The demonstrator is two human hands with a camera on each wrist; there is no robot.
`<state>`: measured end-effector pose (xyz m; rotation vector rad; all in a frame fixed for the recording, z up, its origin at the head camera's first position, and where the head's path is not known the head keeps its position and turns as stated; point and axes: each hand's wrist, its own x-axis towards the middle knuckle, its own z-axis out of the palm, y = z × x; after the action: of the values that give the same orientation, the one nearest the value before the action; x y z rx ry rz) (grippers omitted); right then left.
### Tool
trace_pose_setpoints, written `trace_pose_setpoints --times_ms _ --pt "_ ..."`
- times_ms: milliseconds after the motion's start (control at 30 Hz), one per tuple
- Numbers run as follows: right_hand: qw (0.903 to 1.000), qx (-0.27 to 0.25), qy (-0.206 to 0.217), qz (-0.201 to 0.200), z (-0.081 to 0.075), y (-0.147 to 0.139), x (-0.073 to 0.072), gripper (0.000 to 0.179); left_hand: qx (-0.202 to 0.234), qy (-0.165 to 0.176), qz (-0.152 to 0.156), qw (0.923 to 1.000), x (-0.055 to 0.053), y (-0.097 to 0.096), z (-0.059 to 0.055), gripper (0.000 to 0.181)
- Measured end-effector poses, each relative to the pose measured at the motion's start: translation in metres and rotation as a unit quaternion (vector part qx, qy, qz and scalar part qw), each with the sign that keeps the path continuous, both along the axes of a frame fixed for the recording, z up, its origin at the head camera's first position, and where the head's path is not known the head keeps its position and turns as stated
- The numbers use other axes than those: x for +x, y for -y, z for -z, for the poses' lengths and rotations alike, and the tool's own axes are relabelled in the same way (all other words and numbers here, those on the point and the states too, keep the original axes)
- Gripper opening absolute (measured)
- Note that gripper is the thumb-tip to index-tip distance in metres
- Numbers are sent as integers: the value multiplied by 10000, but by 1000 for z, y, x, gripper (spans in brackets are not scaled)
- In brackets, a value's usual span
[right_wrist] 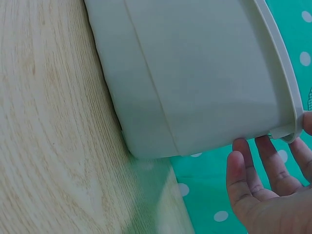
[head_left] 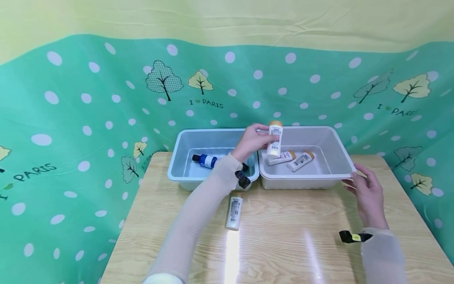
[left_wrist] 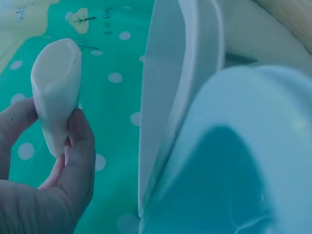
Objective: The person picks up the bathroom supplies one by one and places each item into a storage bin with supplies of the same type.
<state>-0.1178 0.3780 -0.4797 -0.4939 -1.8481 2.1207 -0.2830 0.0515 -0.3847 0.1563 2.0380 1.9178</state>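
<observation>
My left hand (head_left: 252, 141) pinches a white lotion-type bottle (head_left: 275, 148) with an orange cap, holding it upright above the left side of the grey bin (head_left: 301, 176). The left wrist view shows the white base of the bottle (left_wrist: 57, 73) between thumb and fingers. At the front right corner of the grey bin, my right hand (head_left: 369, 193) grips the rim, thumb on top and fingertips (right_wrist: 237, 161) against the outer wall below. Two similar white bottles, one of them plainly in sight (head_left: 301, 161), lie inside the grey bin, below the held one.
Directly left of the grey bin stands a light blue bin (head_left: 177, 159), with a dark blue bottle (head_left: 207, 161) lying in it; my left arm hides part of it. Another white bottle (head_left: 234, 213) lies on the wooden table (head_left: 291, 221) in front. A patterned green cloth (head_left: 117, 79) hangs behind.
</observation>
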Motion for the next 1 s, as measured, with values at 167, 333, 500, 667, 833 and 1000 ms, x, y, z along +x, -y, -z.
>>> trace_pose_setpoints --times_ms 167,333,500,667,833,1000 --pt "10000 50 63 12 0 -2 0 49 -269 21 50 9996 -14 -27 -3 52" --pt "9999 99 14 24 1 -1 1 48 -372 118 64 9992 -25 -51 -2 51" --pt "9999 156 -57 9 2 0 -1 48 -861 182 36 9961 -32 -66 2 45" --pt "9998 130 -114 -51 2 -1 0 47 -1284 169 204 9914 -36 -77 6 40" --pt "9998 168 -73 -86 2 -2 0 47 -1431 459 323 9881 -38 -83 15 39" --pt "9995 305 75 -41 2 -3 0 49 -1498 622 244 9864 -40 -87 22 38"
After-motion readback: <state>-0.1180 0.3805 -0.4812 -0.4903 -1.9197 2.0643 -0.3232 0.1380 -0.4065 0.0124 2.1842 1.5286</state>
